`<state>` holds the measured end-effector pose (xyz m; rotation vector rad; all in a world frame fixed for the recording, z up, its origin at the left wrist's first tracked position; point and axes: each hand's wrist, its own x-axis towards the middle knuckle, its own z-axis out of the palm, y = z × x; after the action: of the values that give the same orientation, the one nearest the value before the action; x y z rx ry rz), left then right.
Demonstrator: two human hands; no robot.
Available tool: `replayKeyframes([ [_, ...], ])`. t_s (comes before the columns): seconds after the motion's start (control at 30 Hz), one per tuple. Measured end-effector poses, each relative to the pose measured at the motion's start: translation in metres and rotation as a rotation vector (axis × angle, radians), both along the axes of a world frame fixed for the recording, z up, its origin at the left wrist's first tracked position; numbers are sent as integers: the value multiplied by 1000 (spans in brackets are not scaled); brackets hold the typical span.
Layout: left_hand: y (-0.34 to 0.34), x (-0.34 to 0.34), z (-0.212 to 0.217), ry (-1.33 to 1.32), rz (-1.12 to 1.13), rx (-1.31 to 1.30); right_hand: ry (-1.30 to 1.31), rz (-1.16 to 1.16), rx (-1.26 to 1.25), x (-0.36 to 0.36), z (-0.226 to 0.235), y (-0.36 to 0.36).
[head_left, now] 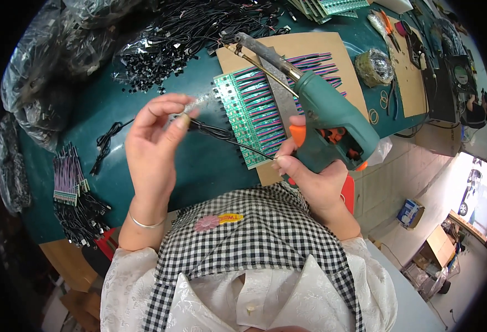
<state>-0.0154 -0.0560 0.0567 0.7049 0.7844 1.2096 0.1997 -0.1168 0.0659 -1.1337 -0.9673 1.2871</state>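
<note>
Head view. Left hand [154,145] raised above the teal worktop [199,160], fingers [181,123] pinched on one end of a thin black cable [227,137]. The cable runs rightward to the right hand [310,180], whose thumb and forefinger pinch its other end while the remaining fingers clench the grip of a teal soldering gun [321,108] with orange trigger. The gun's metal tip points up-left over a cardboard sheet [315,47].

A row of green circuit boards [242,119] with purple-and-teal wires lies on the worktop just behind the cable. Black cable bundles [188,33] are heaped at the far edge. Clear plastic bags [39,61] hang at left. A solder coil [374,66] sits on the cardboard. A small blue box [410,212] and brown cartons [437,243] stand on the floor at right.
</note>
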Motion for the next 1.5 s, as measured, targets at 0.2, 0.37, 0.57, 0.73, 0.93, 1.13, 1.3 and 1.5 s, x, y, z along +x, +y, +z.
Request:
replayKeyframes([
  [0.2,-8,26,21,1013,-486,877,-102,106,74,-4,-6,4],
  [0.37,-15,36,8,688,-409,451,-118,5,97,-6,0,5],
  [0.57,-13,38,10,544,-396,231,-52,-50,-22,0,3,5],
  [0.73,-13,41,11,509,-356,230,-95,-22,5,-2,3,10],
  [0.93,-11,43,9,604,-327,339,-30,-28,-32,-4,4,15],
  [1.13,-11,45,9,687,-216,405,-62,-26,-91,-7,4,17],
  [1.3,4,34,16,556,-370,82,-148,-9,-15,-11,1,16],
  [1.5,67,8,-4,1000,-399,221,-87,-73,-120,12,5,2],
])
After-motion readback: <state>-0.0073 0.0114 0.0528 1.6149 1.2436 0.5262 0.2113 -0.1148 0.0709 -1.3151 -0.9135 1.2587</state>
